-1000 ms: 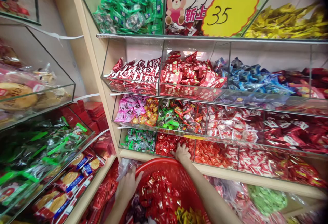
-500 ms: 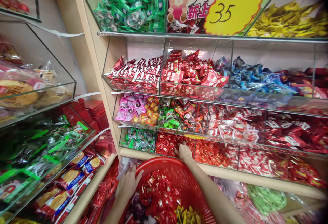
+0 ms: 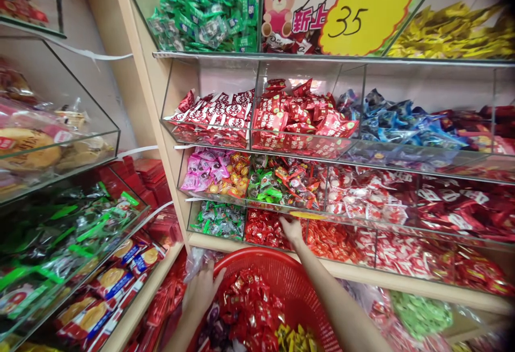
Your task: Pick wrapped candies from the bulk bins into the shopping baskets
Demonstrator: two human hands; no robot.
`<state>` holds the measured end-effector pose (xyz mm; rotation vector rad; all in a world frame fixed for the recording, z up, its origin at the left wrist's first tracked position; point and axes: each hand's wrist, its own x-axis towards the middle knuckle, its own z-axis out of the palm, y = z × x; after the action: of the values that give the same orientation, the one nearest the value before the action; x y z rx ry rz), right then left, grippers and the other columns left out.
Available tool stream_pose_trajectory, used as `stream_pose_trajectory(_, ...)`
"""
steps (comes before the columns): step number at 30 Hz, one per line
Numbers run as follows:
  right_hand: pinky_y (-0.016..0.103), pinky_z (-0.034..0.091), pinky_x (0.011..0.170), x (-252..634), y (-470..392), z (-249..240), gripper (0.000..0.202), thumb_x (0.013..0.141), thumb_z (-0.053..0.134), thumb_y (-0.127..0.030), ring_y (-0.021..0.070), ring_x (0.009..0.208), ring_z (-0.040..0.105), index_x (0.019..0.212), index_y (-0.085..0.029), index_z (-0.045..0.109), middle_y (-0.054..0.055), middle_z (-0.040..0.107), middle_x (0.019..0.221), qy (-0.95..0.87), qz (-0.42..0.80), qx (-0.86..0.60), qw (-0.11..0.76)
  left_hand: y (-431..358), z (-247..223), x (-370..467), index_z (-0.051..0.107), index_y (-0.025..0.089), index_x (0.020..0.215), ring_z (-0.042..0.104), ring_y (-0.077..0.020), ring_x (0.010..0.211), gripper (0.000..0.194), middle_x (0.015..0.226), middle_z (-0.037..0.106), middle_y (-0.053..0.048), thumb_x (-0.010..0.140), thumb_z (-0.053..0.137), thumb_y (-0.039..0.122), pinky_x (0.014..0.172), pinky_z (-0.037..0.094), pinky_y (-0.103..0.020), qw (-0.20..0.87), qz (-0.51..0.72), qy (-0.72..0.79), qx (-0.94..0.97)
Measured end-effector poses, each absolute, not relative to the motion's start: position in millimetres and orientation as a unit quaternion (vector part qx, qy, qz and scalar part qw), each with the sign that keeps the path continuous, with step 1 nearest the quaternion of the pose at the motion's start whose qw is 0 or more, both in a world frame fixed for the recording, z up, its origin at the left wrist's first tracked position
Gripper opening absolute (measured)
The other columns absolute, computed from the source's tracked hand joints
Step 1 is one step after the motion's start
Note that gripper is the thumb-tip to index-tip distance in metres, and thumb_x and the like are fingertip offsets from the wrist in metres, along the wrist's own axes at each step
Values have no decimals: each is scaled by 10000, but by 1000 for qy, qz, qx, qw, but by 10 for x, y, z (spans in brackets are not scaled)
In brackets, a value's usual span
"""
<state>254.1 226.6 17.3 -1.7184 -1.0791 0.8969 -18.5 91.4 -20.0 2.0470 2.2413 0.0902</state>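
My left hand (image 3: pixel 201 289) is at the left rim of a red plastic basket (image 3: pixel 277 256), thumb inside and fingers along the outside, closed on it. In the basket lie red-wrapped candies (image 3: pixel 257 309), some dark purple ones (image 3: pixel 213 328) and yellow ones (image 3: pixel 295 338). My right hand (image 3: pixel 293 231) reaches over the basket into a clear bottom-row bin of red-wrapped candies (image 3: pixel 263 227). Its fingertips are hidden at the candies under the shelf edge, so I cannot see whether they hold any.
Green-wrapped candies (image 3: pixel 220 220) fill the bin to the left, orange-red ones (image 3: pixel 336 240) the bin to the right. Glass-fronted shelves of sweets rise above. A yellow price sign (image 3: pixel 366 19) hangs at the top. Packaged biscuits (image 3: pixel 108 282) sit on the left shelf. A wooden ledge (image 3: pixel 402 282) runs below.
My right hand has shifted slightly to the right and its fingers have gone further out of sight in the bin. My left hand and the basket stay nearly where they were.
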Motion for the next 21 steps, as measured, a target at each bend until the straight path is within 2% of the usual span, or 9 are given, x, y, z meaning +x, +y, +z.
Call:
stream_pose_trajectory(2, 216, 530, 555, 2500, 2280, 176, 281, 777, 455, -390, 142, 664, 629, 934, -172, 535, 20, 626, 718, -371, 411, -673, 491, 915, -210, -187, 438, 138, 1189, 631, -214, 787, 606, 914, 655, -123, 843, 143, 539, 638, 440, -295, 51, 32, 737, 673)
stream_pose_trajectory(5, 173, 539, 571, 2470, 2289, 187, 194, 802, 461, -363, 91, 672, 616, 908, -201, 472, 2, 605, 774, -282, 475, -636, 539, 916, -223, -191, 436, 132, 1193, 632, -211, 777, 610, 894, 658, -123, 845, 140, 535, 633, 439, -287, 52, 38, 736, 674)
stream_pose_trajectory(9, 146, 535, 541, 2482, 2268, 214, 110, 835, 440, -336, 68, 672, 611, 854, -228, 435, -20, 579, 772, -207, 544, -578, 572, 915, -207, -190, 434, 129, 1194, 630, -215, 792, 616, 919, 654, -131, 844, 133, 537, 640, 441, -293, 55, 40, 735, 675)
stream_pose_trajectory(14, 114, 486, 428, 2479, 2205, 238, 140, 862, 401, -337, 80, 639, 614, 803, -219, 448, -18, 581, 711, -175, 608, -521, 572, 912, -166, -181, 439, 127, 1188, 626, -217, 809, 600, 919, 652, -129, 845, 156, 529, 650, 435, -287, 63, 30, 739, 670)
stream_pose_trajectory(21, 93, 402, 354, 2461, 1905, 346, 182, 817, 506, -353, 59, 496, 567, 764, -179, 493, -7, 593, 638, -188, 670, -481, 533, 905, -170, -177, 442, 127, 1176, 629, -233, 792, 601, 888, 659, -131, 848, 131, 523, 651, 439, -309, 47, 31, 733, 677)
